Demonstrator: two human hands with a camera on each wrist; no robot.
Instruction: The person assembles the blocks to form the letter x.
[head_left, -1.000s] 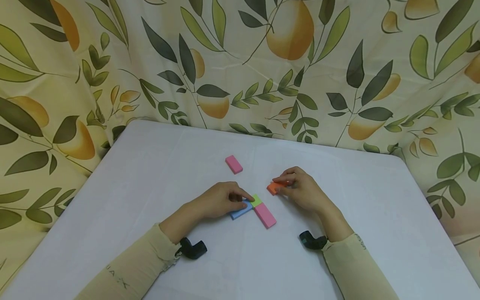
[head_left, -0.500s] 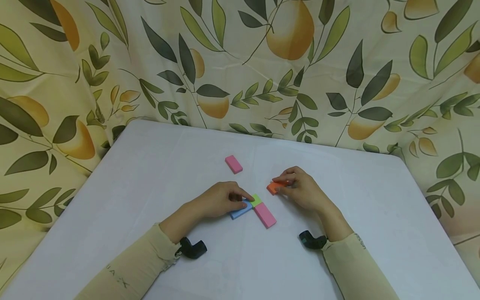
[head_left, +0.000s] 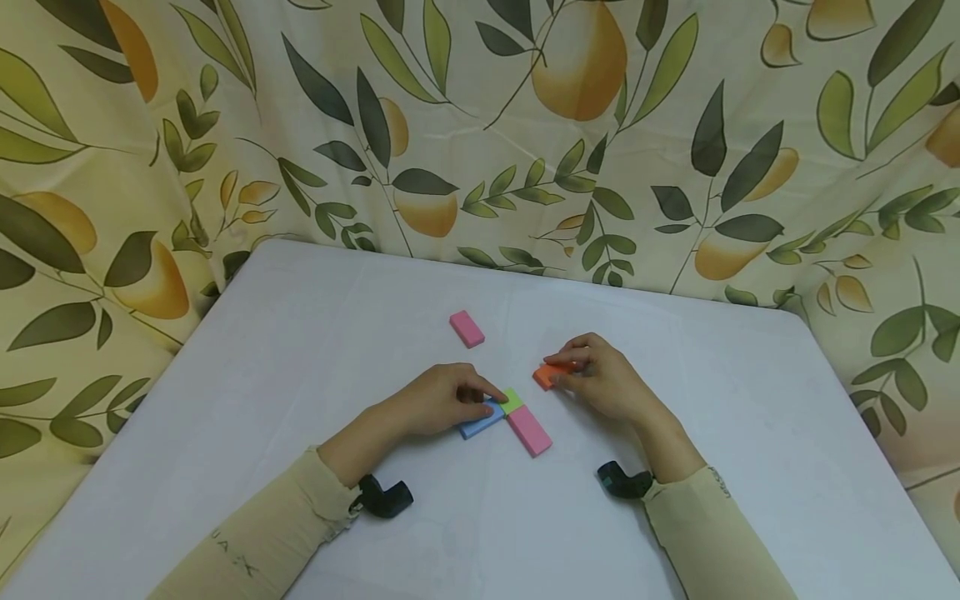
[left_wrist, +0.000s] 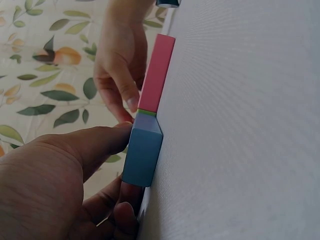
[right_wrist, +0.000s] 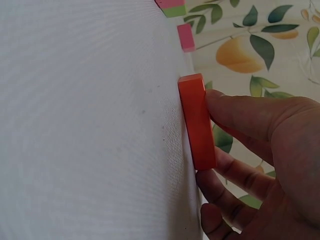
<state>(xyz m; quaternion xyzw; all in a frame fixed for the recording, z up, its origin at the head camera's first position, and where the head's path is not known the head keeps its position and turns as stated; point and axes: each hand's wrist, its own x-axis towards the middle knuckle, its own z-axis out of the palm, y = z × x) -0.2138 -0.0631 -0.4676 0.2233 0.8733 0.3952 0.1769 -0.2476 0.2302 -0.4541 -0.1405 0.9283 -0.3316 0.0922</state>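
Observation:
My left hand [head_left: 431,400] holds a blue block [head_left: 480,427] on the white table, its index fingertip reaching a small green block [head_left: 513,403]. In the left wrist view the thumb lies on top of the blue block [left_wrist: 142,155], and fingers are at its near end. A pink block [head_left: 530,432] adjoins the green one, angled toward the front right. To the right, my right hand [head_left: 607,379] grips an orange block [head_left: 543,377]. The right wrist view shows the orange block [right_wrist: 197,125] between thumb and fingers, low at the tabletop. The fingers partly cover both held blocks.
Farther back lies a second pink block [head_left: 467,329], apart from the others. Behind the white table [head_left: 360,300] hangs a fruit-and-leaf patterned curtain [head_left: 495,167]. Black devices [head_left: 386,497] are strapped at both wrists.

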